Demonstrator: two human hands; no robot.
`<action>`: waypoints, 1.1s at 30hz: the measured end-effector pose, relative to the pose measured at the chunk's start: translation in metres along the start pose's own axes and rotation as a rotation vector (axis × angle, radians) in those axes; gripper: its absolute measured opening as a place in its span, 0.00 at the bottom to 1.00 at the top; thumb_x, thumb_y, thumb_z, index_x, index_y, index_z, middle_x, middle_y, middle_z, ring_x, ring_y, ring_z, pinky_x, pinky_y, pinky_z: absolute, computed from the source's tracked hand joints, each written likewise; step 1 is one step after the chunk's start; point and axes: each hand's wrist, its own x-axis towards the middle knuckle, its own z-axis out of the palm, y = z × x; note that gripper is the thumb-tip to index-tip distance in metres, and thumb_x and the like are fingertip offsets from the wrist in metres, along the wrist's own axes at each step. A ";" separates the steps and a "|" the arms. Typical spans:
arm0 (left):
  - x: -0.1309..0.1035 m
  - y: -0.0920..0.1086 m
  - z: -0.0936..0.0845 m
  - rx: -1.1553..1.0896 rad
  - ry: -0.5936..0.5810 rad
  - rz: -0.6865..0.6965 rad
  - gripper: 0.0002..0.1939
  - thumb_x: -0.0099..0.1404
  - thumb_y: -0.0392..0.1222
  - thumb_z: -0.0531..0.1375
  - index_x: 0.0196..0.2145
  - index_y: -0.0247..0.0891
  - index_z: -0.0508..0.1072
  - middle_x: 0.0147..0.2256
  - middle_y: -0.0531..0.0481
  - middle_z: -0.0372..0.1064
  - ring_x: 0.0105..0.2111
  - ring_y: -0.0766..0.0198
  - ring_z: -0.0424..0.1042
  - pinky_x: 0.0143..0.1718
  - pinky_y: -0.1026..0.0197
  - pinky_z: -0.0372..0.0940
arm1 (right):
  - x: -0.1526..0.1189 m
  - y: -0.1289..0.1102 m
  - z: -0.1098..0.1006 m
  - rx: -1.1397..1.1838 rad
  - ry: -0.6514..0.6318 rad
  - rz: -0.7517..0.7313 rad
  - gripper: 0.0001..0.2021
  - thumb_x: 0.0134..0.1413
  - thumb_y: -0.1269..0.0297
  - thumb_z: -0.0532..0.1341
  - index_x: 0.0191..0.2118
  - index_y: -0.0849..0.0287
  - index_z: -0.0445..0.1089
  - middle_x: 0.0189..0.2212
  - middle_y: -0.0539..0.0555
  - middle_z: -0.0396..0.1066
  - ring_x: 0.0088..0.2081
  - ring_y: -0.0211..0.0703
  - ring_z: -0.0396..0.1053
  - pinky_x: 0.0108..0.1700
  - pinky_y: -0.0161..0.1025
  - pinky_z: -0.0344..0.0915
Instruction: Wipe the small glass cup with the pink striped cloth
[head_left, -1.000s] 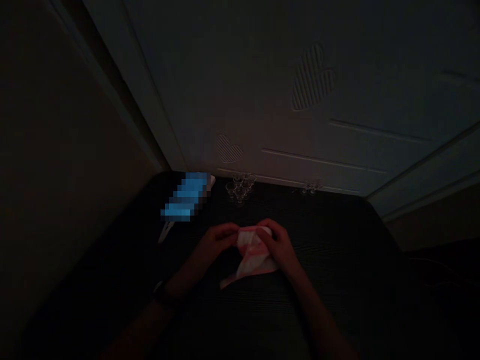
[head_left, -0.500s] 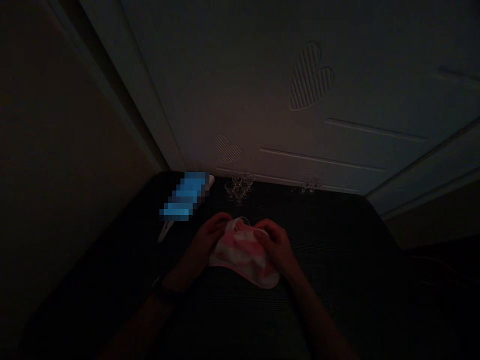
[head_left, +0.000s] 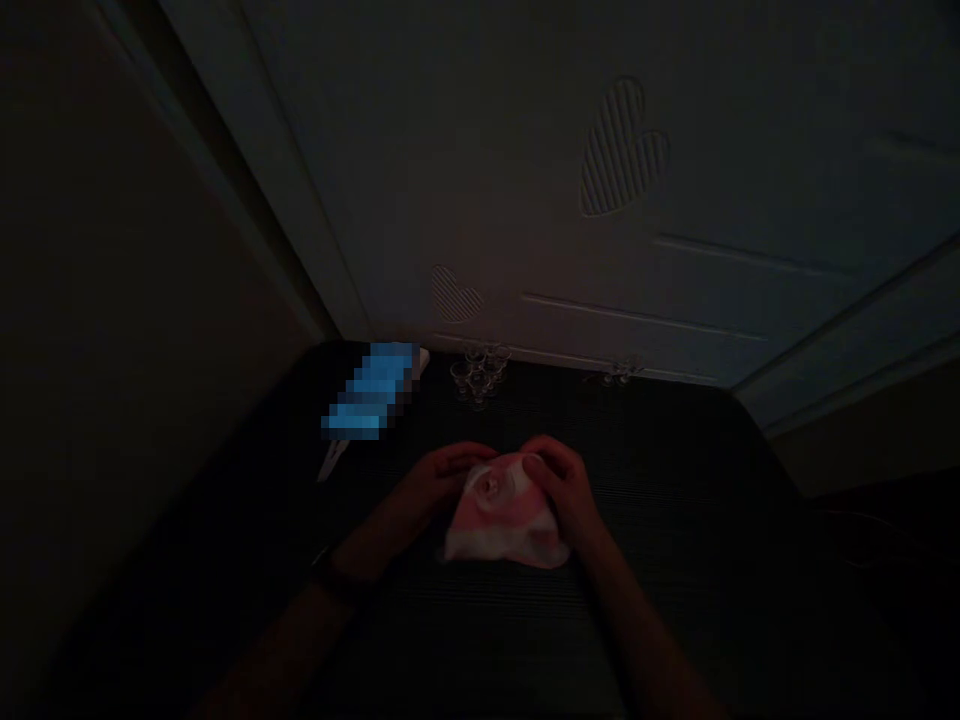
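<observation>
In very dim light, a pink and white cloth (head_left: 517,510) is held over the dark table between my hands. My right hand (head_left: 559,480) grips the cloth's upper right part, thumb on the near side and fingers curled behind it. My left hand (head_left: 442,478) closes around the upper left edge, its fingertips hidden behind the fabric. Near the middle of the cloth a small round shape (head_left: 490,487) shows, blurred; what it is I cannot tell. Beyond my hands stands a cluster of small clear stemmed glasses (head_left: 480,378).
At the left back, a device with a lit, pixelated blue screen (head_left: 371,390) leans on a white stand (head_left: 334,460). More small glassware (head_left: 621,373) lies at the back right. A pale panel with raised hearts (head_left: 624,150) rises behind the black table (head_left: 675,480).
My left hand has moved right, closer to my right hand, and its fingers reach over the cloth's top. The cloth has turned and bunched. A clear ring above its edge no longer shows.
</observation>
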 end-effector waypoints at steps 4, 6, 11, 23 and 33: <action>-0.002 0.002 0.001 0.053 0.000 -0.018 0.15 0.48 0.36 0.63 0.37 0.35 0.72 0.36 0.46 0.73 0.34 0.62 0.71 0.33 0.65 0.64 | 0.000 0.000 0.000 0.028 -0.027 0.017 0.07 0.48 0.59 0.59 0.29 0.58 0.67 0.26 0.48 0.64 0.28 0.36 0.62 0.29 0.31 0.59; -0.003 0.003 0.002 0.045 0.025 -0.004 0.15 0.48 0.37 0.63 0.36 0.35 0.72 0.35 0.47 0.72 0.33 0.62 0.70 0.32 0.65 0.63 | 0.000 0.000 0.000 0.030 -0.031 0.023 0.07 0.49 0.59 0.59 0.30 0.57 0.67 0.26 0.48 0.64 0.28 0.36 0.62 0.29 0.31 0.59; -0.003 0.004 0.003 0.005 0.080 0.026 0.12 0.46 0.36 0.64 0.32 0.35 0.72 0.30 0.50 0.71 0.28 0.65 0.69 0.29 0.67 0.62 | -0.001 -0.001 0.000 0.065 -0.067 0.014 0.08 0.48 0.58 0.60 0.31 0.58 0.67 0.27 0.48 0.64 0.29 0.36 0.62 0.29 0.31 0.58; -0.003 0.009 0.005 -0.018 0.165 0.043 0.09 0.46 0.34 0.62 0.29 0.36 0.70 0.26 0.56 0.68 0.26 0.69 0.67 0.29 0.69 0.60 | -0.007 -0.015 0.007 0.110 -0.221 0.052 0.17 0.45 0.57 0.62 0.41 0.55 0.62 0.32 0.49 0.63 0.32 0.37 0.62 0.31 0.31 0.60; 0.001 0.000 -0.005 0.238 0.137 0.180 0.11 0.50 0.38 0.63 0.33 0.36 0.69 0.27 0.53 0.70 0.28 0.66 0.69 0.29 0.66 0.62 | -0.005 -0.010 0.011 0.002 -0.121 0.054 0.12 0.45 0.60 0.63 0.36 0.56 0.63 0.29 0.47 0.62 0.30 0.34 0.61 0.30 0.30 0.58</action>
